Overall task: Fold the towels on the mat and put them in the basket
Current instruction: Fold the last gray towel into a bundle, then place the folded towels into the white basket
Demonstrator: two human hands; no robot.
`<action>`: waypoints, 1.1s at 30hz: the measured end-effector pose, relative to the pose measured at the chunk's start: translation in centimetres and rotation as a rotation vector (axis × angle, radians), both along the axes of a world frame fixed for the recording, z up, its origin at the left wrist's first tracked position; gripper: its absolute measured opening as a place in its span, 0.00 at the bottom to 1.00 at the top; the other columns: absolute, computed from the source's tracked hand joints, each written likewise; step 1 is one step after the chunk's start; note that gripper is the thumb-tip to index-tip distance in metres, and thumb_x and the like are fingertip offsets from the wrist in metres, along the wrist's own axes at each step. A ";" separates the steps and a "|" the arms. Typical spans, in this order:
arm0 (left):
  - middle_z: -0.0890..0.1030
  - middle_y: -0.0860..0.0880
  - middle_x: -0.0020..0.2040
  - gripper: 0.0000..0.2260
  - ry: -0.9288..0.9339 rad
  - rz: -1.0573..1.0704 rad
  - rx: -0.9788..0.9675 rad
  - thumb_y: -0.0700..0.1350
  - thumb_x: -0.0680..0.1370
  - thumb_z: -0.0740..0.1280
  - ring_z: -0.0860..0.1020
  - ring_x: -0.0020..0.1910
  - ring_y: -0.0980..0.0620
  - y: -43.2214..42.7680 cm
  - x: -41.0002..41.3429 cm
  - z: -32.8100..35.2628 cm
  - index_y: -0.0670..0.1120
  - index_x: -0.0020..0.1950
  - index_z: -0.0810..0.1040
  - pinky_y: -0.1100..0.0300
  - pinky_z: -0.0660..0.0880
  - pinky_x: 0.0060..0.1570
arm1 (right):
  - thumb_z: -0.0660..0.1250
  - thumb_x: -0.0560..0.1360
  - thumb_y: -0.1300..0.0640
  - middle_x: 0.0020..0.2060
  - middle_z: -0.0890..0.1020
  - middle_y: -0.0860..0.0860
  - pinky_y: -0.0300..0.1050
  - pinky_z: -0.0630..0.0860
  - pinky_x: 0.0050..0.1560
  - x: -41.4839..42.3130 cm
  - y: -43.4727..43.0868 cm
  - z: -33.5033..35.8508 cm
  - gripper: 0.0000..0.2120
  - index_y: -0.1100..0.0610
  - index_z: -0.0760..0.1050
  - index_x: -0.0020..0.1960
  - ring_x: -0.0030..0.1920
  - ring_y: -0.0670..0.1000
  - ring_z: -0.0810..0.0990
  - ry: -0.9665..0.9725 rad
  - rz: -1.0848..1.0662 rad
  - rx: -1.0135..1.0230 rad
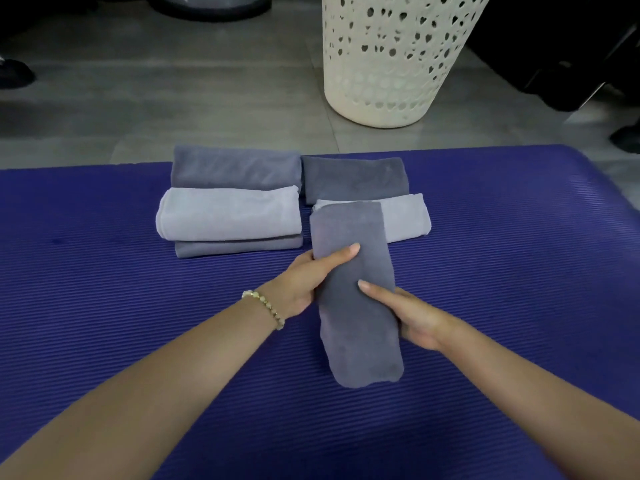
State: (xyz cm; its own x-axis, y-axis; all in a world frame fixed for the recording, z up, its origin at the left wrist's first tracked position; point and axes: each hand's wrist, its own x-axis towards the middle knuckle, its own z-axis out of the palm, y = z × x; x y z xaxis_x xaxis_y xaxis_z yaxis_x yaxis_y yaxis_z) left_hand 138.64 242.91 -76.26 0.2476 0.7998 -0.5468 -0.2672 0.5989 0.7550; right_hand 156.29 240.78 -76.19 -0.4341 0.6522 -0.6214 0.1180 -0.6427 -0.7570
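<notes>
L hand (308, 282) & R hand (412, 317) grip grey towel (360, 327) by its sides; long axis pts fwd, basket (381, 81) straight ahead.

Folded towels (235, 202) crowd mat's (104, 289) far middle; bare mat both sides. Basket (391, 64) stands beyond far edge, floor (173, 98) between.

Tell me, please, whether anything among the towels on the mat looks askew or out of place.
Only the dark grey towel, gripped by the left hand and the right hand, lies crosswise to the other folded towels, its far end overlapping a light towel. Nothing else stands out.
</notes>
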 end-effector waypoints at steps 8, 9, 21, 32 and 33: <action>0.60 0.43 0.76 0.38 -0.145 0.261 -0.329 0.60 0.77 0.63 0.65 0.72 0.44 6.5 4.1 -5.1 0.42 0.78 0.53 0.51 0.64 0.70 | 0.70 0.72 0.46 0.55 0.84 0.56 0.50 0.77 0.56 7.0 3.1 -1.3 0.24 0.58 0.77 0.62 0.55 0.55 0.83 -0.002 -0.468 -0.069; 0.60 0.43 0.76 0.37 -0.140 0.285 -0.341 0.59 0.77 0.64 0.66 0.71 0.44 7.0 4.6 -5.7 0.42 0.78 0.54 0.51 0.65 0.69 | 0.70 0.72 0.46 0.54 0.84 0.56 0.50 0.77 0.54 7.7 3.3 -1.5 0.23 0.58 0.77 0.62 0.55 0.55 0.83 -0.007 -0.490 -0.082; 0.71 0.50 0.60 0.31 -0.119 0.514 -0.309 0.54 0.72 0.73 0.74 0.57 0.49 13.5 9.1 -8.4 0.47 0.71 0.66 0.56 0.74 0.57 | 0.68 0.74 0.48 0.53 0.84 0.57 0.49 0.77 0.52 9.3 4.6 -2.3 0.21 0.59 0.78 0.61 0.54 0.55 0.83 0.020 -0.497 -0.103; 0.79 0.50 0.62 0.23 0.066 0.469 0.180 0.50 0.76 0.70 0.78 0.60 0.51 9.5 6.4 -5.5 0.48 0.69 0.70 0.50 0.79 0.55 | 0.81 0.55 0.41 0.55 0.83 0.58 0.44 0.81 0.45 10.1 3.7 1.9 0.40 0.59 0.77 0.61 0.54 0.55 0.83 0.082 -0.410 -0.021; 0.80 0.51 0.61 0.25 0.090 0.422 0.219 0.54 0.73 0.71 0.79 0.59 0.52 8.7 5.6 -4.6 0.49 0.67 0.71 0.49 0.78 0.57 | 0.83 0.49 0.40 0.54 0.84 0.58 0.43 0.81 0.43 10.1 3.6 2.8 0.44 0.59 0.78 0.60 0.52 0.55 0.84 0.092 -0.398 0.021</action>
State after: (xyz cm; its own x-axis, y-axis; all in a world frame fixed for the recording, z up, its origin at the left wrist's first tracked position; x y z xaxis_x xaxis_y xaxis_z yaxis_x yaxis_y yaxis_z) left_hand 144.25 251.59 -80.87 -0.1642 0.9189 -0.3587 -0.3806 0.2765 0.8824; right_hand 166.39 244.34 -73.37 -0.1990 0.7923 -0.5767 -0.2057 -0.6092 -0.7659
